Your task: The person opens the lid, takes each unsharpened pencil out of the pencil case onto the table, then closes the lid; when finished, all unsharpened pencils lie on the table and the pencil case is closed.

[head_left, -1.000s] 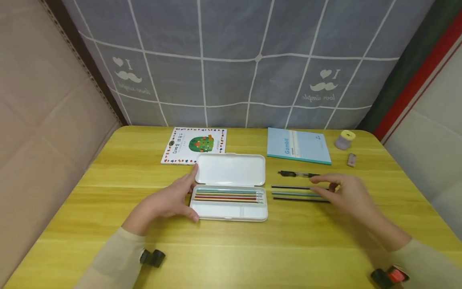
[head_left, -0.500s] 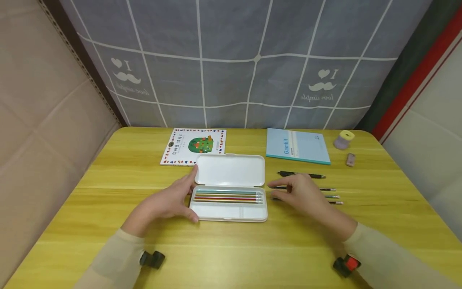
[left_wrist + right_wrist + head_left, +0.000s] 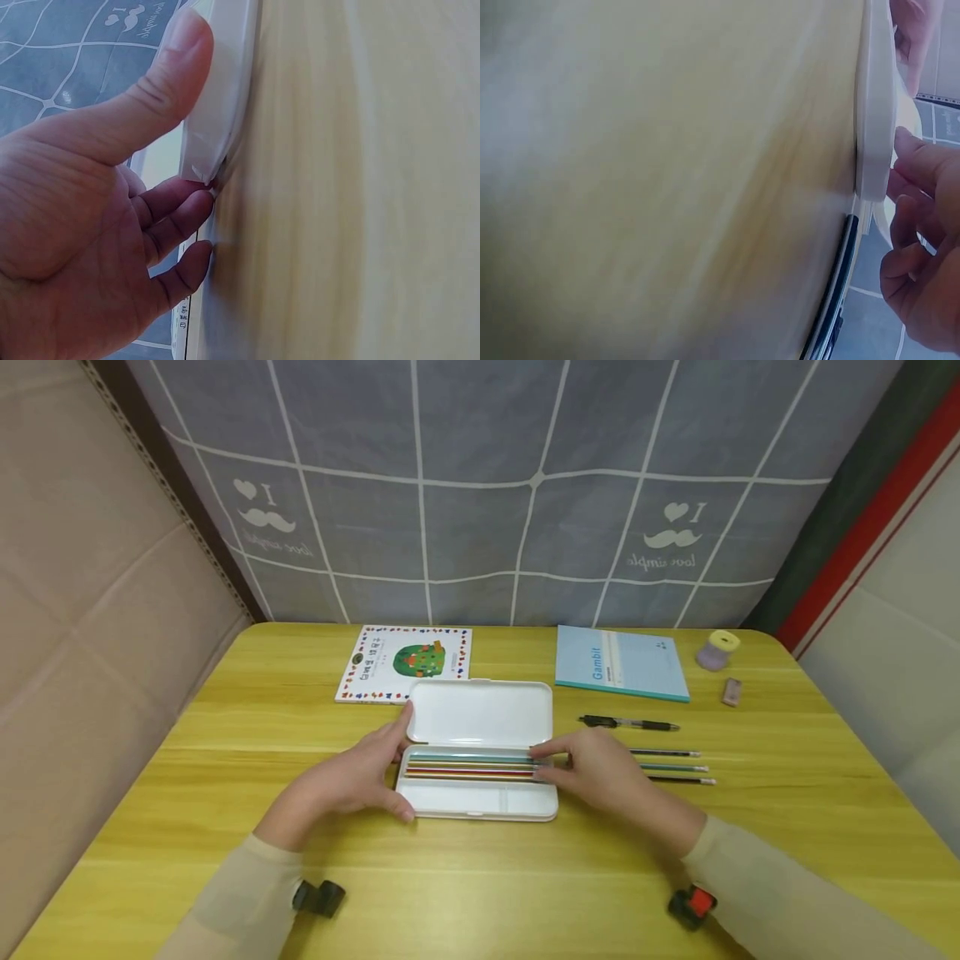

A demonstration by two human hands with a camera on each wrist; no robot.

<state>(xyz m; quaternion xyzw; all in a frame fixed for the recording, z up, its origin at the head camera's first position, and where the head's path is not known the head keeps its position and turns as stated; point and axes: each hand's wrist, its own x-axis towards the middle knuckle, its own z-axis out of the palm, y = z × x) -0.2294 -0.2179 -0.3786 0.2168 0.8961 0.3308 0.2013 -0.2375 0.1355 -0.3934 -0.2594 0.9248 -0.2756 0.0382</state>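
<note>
At the right end of the open white plastic pencil case (image 3: 480, 777), steadied by the left hand (image 3: 352, 777), thin, light, slippery pencils (image 3: 468, 766) are touched by the right hand (image 3: 592, 772) with curled fingers, best pinched at their tips.

- My left hand (image 3: 82, 225) grips the end of the white case (image 3: 225, 90).
- My thumb (image 3: 161, 82) presses along the case's near side; my fingers (image 3: 176, 206) curl round its far side.
- The case sits on the yellow surface (image 3: 352, 187).
- A grey checked cloth (image 3: 67, 52) hangs behind.
</note>
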